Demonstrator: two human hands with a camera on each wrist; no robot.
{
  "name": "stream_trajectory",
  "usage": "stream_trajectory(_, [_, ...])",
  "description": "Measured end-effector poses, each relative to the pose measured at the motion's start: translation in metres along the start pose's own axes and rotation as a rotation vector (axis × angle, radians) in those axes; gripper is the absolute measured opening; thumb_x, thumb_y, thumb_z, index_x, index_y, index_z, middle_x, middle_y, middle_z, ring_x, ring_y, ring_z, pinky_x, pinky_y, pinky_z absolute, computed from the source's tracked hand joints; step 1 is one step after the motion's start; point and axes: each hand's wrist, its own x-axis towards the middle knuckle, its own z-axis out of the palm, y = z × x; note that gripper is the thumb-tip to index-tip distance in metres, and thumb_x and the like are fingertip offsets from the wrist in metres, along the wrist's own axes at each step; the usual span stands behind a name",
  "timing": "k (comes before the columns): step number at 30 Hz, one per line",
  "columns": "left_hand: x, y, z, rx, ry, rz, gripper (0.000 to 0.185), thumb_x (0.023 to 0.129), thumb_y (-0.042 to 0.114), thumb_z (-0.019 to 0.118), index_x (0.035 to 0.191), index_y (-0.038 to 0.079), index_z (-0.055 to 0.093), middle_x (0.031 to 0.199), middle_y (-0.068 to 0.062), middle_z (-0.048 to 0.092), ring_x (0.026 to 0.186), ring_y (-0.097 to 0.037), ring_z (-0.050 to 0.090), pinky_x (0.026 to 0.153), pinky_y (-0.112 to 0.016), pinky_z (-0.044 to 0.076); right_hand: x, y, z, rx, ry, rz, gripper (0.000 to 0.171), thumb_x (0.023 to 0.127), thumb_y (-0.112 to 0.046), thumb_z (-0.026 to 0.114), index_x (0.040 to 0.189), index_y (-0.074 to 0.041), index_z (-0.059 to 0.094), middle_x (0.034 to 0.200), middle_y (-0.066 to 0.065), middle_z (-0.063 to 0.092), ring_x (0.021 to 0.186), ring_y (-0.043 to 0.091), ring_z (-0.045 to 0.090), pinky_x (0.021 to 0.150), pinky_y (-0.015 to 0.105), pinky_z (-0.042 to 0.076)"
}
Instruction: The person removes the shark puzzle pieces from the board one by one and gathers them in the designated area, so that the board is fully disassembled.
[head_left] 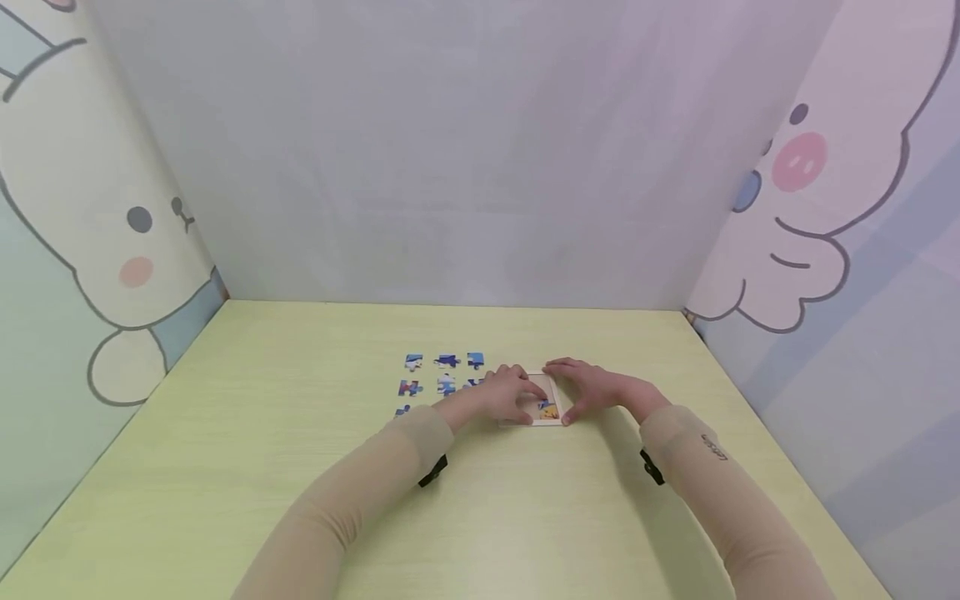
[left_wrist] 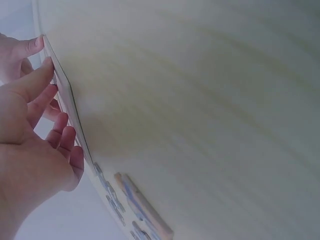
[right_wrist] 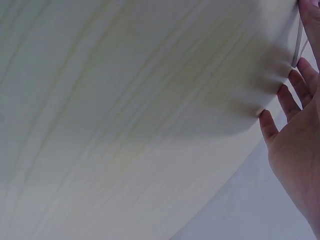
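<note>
A small pale puzzle board [head_left: 545,392] lies flat on the yellow-green table [head_left: 300,467], with a yellow and blue picture piece in its near part. My left hand [head_left: 519,397] rests on the board's left side with its fingertips on the surface. In the left wrist view its fingers [left_wrist: 55,95] touch the thin board edge [left_wrist: 66,97]. My right hand [head_left: 576,390] frames the board's right side, with the thumb at the near corner and the index finger along the far edge. The right wrist view shows my right hand's fingers [right_wrist: 287,100] fairly straight, beside the board edge [right_wrist: 298,45].
Several loose blue puzzle pieces [head_left: 446,362] lie in rows just left of the board, and they show blurred in the left wrist view [left_wrist: 137,207]. Cartoon-printed walls close the table in at the back, left and right.
</note>
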Motion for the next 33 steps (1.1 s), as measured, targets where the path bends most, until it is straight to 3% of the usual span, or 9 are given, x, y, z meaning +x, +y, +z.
stream_trajectory(8, [0.001, 0.004, -0.003, -0.034, -0.014, -0.015, 0.045, 0.084, 0.037, 0.071, 0.127, 0.036, 0.058, 0.130, -0.002, 0.046, 0.116, -0.019, 0.037, 0.097, -0.044, 0.031, -0.001, -0.001, -0.001, 0.020, 0.008, -0.011, 0.098, 0.070, -0.047, 0.079, 0.145, -0.006, 0.031, 0.151, 0.018, 0.026, 0.137, 0.041, 0.026, 0.102, 0.065, 0.026])
stream_trajectory(15, [0.007, 0.001, 0.001, -0.112, 0.024, 0.011, 0.044, 0.082, 0.029, 0.073, 0.124, 0.029, 0.058, 0.109, 0.006, 0.056, 0.103, -0.014, 0.044, 0.094, -0.040, 0.035, -0.002, -0.001, 0.000, 0.031, 0.005, 0.000, 0.099, 0.071, -0.049, 0.078, 0.146, -0.006, 0.030, 0.152, 0.017, 0.025, 0.137, 0.041, 0.025, 0.101, 0.067, 0.024])
stream_trajectory(19, [0.010, 0.000, 0.001, -0.212, 0.050, 0.047, 0.038, 0.082, 0.020, 0.073, 0.118, 0.025, 0.060, 0.099, 0.010, 0.059, 0.095, -0.010, 0.050, 0.089, -0.033, 0.040, -0.002, -0.003, -0.001, 0.029, 0.012, -0.005, 0.099, 0.072, -0.049, 0.078, 0.146, -0.004, 0.030, 0.151, 0.018, 0.026, 0.137, 0.041, 0.024, 0.102, 0.066, 0.024])
stream_trajectory(24, [0.011, 0.003, 0.000, -0.334, 0.058, 0.091, 0.031, 0.083, 0.010, 0.071, 0.110, 0.018, 0.058, 0.087, 0.008, 0.061, 0.079, -0.007, 0.056, 0.075, -0.021, 0.045, -0.004, -0.006, -0.002, 0.030, 0.014, -0.002, 0.098, 0.072, -0.048, 0.077, 0.145, -0.003, 0.030, 0.151, 0.018, 0.027, 0.138, 0.041, 0.024, 0.103, 0.066, 0.023])
stream_trajectory(33, [0.011, 0.013, 0.000, -0.317, 0.096, 0.080, 0.022, 0.087, 0.009, 0.065, 0.107, 0.015, 0.057, 0.080, 0.006, 0.059, 0.073, -0.006, 0.054, 0.068, -0.017, 0.045, -0.003, -0.006, -0.002, 0.042, -0.010, 0.042, 0.099, 0.072, -0.051, 0.076, 0.147, -0.007, 0.028, 0.153, 0.014, 0.026, 0.139, 0.038, 0.023, 0.105, 0.064, 0.022])
